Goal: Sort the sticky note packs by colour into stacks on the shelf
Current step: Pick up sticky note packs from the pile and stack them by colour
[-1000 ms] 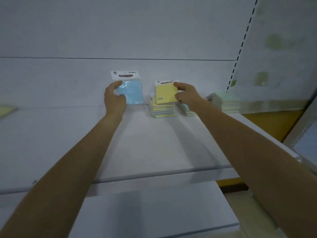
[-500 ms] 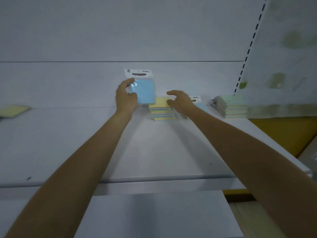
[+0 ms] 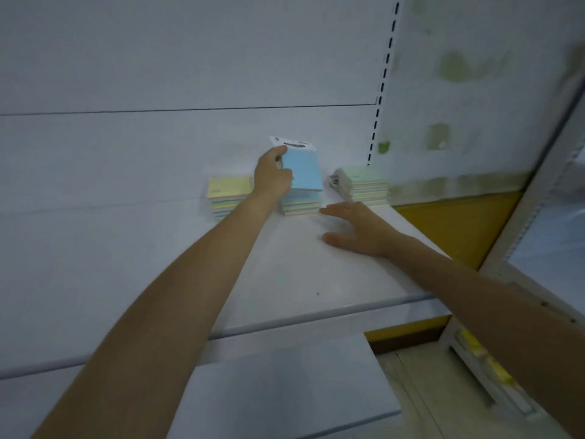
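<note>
One blue square card-topped sticky note pack [image 3: 303,172], probably light, stiff and slick, stood upright over the middle multicoloured stack [image 3: 300,206], left hand [image 3: 271,179] pinching its nine-o'clock edge; right hand [image 3: 359,229] lay slack-fingered at four o'clock.

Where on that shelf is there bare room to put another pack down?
The widest bare patch of the shelf lies left of the yellow-topped stack. The strip along its front edge is bare too. Crowded at the back right: middle stack, green-topped stack, the left hand holding the blue pack, the open right hand.
</note>
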Demonstrator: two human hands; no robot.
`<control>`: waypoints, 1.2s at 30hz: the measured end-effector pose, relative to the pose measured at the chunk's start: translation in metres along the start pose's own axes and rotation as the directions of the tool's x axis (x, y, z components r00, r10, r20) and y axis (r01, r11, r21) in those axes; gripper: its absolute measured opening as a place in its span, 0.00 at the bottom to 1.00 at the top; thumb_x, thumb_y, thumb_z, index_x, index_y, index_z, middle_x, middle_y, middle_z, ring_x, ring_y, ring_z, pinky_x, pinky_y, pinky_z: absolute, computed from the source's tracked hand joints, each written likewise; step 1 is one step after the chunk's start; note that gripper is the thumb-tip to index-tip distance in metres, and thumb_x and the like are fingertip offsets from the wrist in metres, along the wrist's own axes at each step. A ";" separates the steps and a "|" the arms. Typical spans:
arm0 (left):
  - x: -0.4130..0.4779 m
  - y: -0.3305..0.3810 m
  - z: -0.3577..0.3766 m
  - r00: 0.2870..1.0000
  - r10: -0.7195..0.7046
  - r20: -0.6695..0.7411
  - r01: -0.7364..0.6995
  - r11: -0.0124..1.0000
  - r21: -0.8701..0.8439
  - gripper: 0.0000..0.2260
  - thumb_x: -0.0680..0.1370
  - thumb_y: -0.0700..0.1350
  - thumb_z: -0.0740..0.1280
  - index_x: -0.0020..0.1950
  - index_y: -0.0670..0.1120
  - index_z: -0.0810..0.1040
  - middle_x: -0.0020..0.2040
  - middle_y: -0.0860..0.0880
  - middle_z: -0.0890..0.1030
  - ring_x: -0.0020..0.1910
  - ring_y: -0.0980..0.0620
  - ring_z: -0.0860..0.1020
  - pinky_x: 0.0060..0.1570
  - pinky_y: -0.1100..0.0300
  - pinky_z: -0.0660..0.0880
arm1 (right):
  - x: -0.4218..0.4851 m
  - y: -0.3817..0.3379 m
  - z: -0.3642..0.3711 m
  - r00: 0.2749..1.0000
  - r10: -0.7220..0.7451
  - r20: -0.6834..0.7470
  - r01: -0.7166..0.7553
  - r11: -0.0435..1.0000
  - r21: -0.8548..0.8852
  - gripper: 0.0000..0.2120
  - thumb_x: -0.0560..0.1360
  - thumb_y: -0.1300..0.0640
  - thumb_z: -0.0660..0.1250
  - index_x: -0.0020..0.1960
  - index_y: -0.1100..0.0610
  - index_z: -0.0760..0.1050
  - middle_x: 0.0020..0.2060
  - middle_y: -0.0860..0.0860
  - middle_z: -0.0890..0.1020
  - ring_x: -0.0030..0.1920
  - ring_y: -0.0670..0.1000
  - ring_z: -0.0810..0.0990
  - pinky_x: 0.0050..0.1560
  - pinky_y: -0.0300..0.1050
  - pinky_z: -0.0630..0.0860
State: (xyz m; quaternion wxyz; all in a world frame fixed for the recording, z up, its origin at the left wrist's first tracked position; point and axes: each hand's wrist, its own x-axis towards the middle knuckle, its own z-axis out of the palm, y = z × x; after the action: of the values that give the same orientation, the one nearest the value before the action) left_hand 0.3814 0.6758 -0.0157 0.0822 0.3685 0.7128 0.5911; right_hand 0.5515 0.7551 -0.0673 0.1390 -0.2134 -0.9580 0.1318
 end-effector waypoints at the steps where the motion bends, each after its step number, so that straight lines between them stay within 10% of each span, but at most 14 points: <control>1: 0.002 -0.002 0.007 1.000 -0.008 0.028 0.007 0.999 0.037 0.24 0.72 0.28 0.62 0.68 0.36 0.69 0.68 0.39 0.71 0.67 0.44 0.70 0.66 0.57 0.67 | -0.001 0.004 0.002 1.000 0.012 0.011 -0.012 1.000 -0.004 0.27 0.72 0.46 0.67 0.69 0.51 0.68 0.69 0.52 0.71 0.70 0.53 0.66 0.69 0.38 0.55; 18: 0.013 -0.020 0.038 0.977 -0.210 0.029 0.148 0.775 0.615 0.17 0.79 0.37 0.55 0.68 0.37 0.66 0.69 0.38 0.69 0.69 0.40 0.67 0.65 0.54 0.64 | 0.003 0.016 0.007 1.000 -0.010 0.015 0.009 0.997 0.071 0.22 0.71 0.42 0.66 0.63 0.45 0.73 0.65 0.47 0.75 0.65 0.53 0.68 0.69 0.48 0.62; 28: -0.024 -0.004 0.028 0.983 0.178 0.055 -0.177 0.804 0.568 0.17 0.79 0.42 0.57 0.68 0.40 0.68 0.68 0.38 0.69 0.67 0.40 0.69 0.68 0.49 0.65 | -0.009 0.008 0.001 0.974 -0.074 -0.212 0.079 0.997 0.014 0.19 0.70 0.45 0.70 0.58 0.51 0.78 0.64 0.49 0.75 0.65 0.53 0.72 0.66 0.47 0.65; 36: -0.058 0.002 -0.049 0.928 0.357 0.105 -0.315 0.604 0.732 0.18 0.81 0.45 0.55 0.70 0.44 0.66 0.69 0.45 0.70 0.68 0.45 0.67 0.62 0.52 0.67 | -0.006 -0.024 -0.004 0.961 -0.169 -0.218 0.152 0.984 -0.091 0.21 0.69 0.44 0.65 0.55 0.56 0.80 0.55 0.56 0.81 0.55 0.59 0.79 0.59 0.51 0.73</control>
State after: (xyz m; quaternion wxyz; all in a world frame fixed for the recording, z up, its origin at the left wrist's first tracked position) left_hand 0.3965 0.6015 -0.0186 -0.2047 0.4815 0.8095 0.2664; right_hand 0.5491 0.7329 -0.0571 0.2488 -0.1534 -0.9544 0.0598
